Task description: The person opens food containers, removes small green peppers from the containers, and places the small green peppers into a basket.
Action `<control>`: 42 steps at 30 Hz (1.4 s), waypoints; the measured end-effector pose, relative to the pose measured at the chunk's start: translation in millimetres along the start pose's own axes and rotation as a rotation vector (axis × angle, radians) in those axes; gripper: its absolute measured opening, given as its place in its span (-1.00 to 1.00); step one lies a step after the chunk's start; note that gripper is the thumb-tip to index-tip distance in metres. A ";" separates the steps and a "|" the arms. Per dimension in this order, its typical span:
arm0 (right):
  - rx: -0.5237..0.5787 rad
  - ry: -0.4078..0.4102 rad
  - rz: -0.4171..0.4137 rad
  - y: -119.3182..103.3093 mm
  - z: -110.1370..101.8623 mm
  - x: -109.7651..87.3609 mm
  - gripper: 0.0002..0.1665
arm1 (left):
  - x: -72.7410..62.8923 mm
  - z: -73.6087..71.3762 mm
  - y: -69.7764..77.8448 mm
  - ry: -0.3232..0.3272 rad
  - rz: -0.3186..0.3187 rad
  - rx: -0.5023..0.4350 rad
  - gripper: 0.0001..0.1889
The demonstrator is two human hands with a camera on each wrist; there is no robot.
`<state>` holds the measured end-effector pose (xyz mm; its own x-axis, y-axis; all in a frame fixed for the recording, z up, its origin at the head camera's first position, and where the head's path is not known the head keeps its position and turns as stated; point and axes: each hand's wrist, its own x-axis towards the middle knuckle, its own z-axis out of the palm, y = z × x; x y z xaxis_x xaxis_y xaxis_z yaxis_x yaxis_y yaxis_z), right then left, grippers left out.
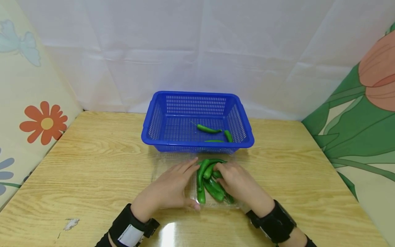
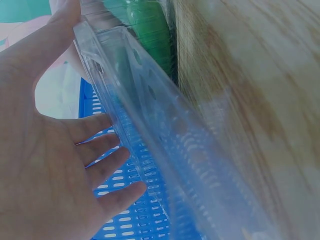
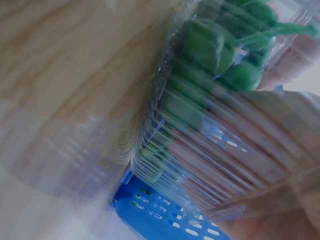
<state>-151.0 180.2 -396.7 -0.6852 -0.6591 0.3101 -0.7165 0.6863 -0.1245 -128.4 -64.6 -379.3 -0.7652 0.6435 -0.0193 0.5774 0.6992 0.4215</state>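
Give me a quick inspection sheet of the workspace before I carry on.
Surface: wood-grain table, with a pale worn patch at near left.
Job's things: clear plastic container on the near side of the blue basket; a pile of green peppers in the container's right part; three peppers visible in the basket, one partly hidden by its near rim.
Clutter: nothing seen.
Hands: left hand spread at the container, fingers extended; right hand among the pile, fingers bent, grip unclear. Black bands on both wrists.
Cables: nothing seen.
Surroundings: white sheet behind; decorated panels at both sides.
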 end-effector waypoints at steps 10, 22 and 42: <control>-0.004 0.028 0.010 1.1 0.3 -0.7 -0.59 | 0.9 0.6 0.1 -0.006 -0.007 0.008 0.22; -0.009 0.052 0.030 0.3 -4.2 -0.4 -0.56 | 0.8 1.6 -0.5 0.003 -0.003 0.006 0.22; -0.026 0.108 0.032 -1.8 -9.6 1.7 -0.54 | 0.6 1.2 0.4 0.013 0.002 0.008 0.23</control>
<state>-149.6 180.8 -386.8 -0.6884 -0.6009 0.4062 -0.6901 0.7151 -0.1116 -128.3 -63.5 -380.3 -0.7674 0.6412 -0.0065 0.5816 0.7003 0.4138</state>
